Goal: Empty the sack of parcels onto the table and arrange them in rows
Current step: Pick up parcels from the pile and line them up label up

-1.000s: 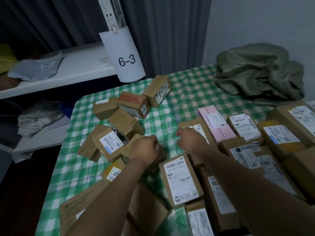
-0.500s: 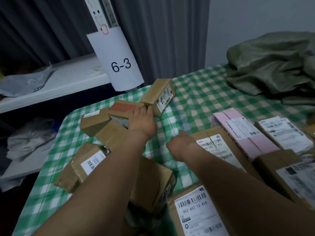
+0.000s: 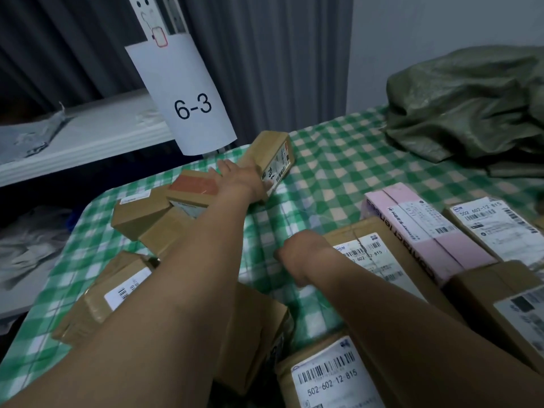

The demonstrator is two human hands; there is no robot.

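Note:
My left hand (image 3: 240, 184) reaches far across the green checked table (image 3: 338, 160) and grips the near end of a tilted cardboard box (image 3: 272, 153), thumb on its labelled face. A red-topped box (image 3: 192, 187) lies just left of that hand, among loose brown parcels (image 3: 138, 213). My right hand (image 3: 300, 256) rests knuckles-up on the cloth at the left corner of a large labelled box (image 3: 371, 254); its fingers are hidden. To the right lie a pink parcel (image 3: 421, 231) and a white-labelled box (image 3: 494, 225). The crumpled green sack (image 3: 471, 107) sits at the back right.
A white shelf (image 3: 88, 142) stands behind the table's left side, with a grey bag (image 3: 29, 134) on it and a hanging paper sign marked 6-3 (image 3: 191, 107). More labelled boxes (image 3: 332, 375) crowd the near edge under my arms. A dark curtain hangs behind.
My left hand has travelled from the near pile to the far tilted box and taken hold of it. My right hand stayed by the large labelled box. The view moved closer.

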